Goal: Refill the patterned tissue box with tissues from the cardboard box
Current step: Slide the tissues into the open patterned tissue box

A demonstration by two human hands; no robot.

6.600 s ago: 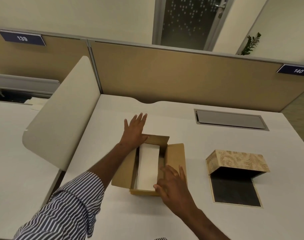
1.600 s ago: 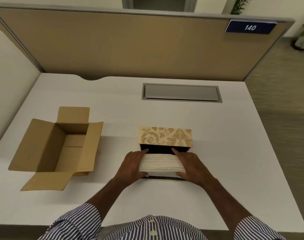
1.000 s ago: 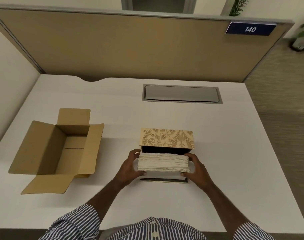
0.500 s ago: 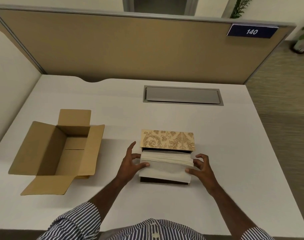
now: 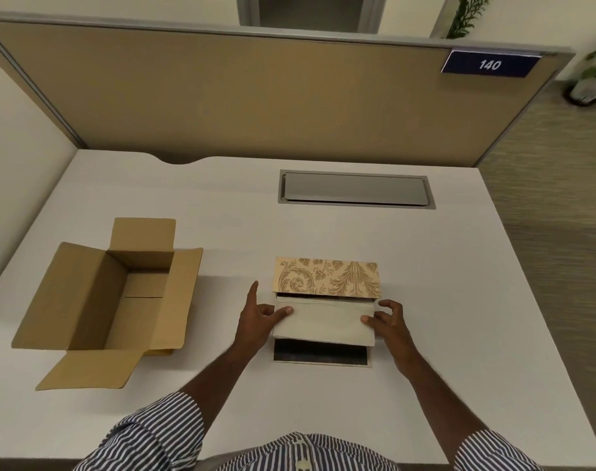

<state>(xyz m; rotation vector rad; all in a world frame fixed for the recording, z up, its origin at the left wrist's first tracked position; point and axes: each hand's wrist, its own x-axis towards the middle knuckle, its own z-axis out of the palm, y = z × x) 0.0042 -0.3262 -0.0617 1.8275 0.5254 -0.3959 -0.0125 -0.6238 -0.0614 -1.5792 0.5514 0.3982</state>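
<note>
The patterned tissue box [image 5: 327,276], tan with a gold leaf print, lies on its side in the middle of the white desk, its dark flap [image 5: 320,353] folded out flat toward me. A white stack of tissues [image 5: 323,322] sits partway inside its open mouth, the near part sticking out over the flap. My left hand [image 5: 259,321] pinches the stack's left end, index finger raised. My right hand [image 5: 390,322] holds the right end with its fingertips. The cardboard box [image 5: 109,300] stands open and empty at the left.
A grey cable hatch [image 5: 356,190] is set into the desk behind the tissue box. A tan partition [image 5: 255,96] with a "140" sign closes the back; a white divider [image 5: 14,158] stands at the left. The desk's right edge drops to carpet.
The tissue stack has tipped flat and slid further into the patterned box, both hands following at its ends. Earlier still, it was lifted out of the cardboard box.
</note>
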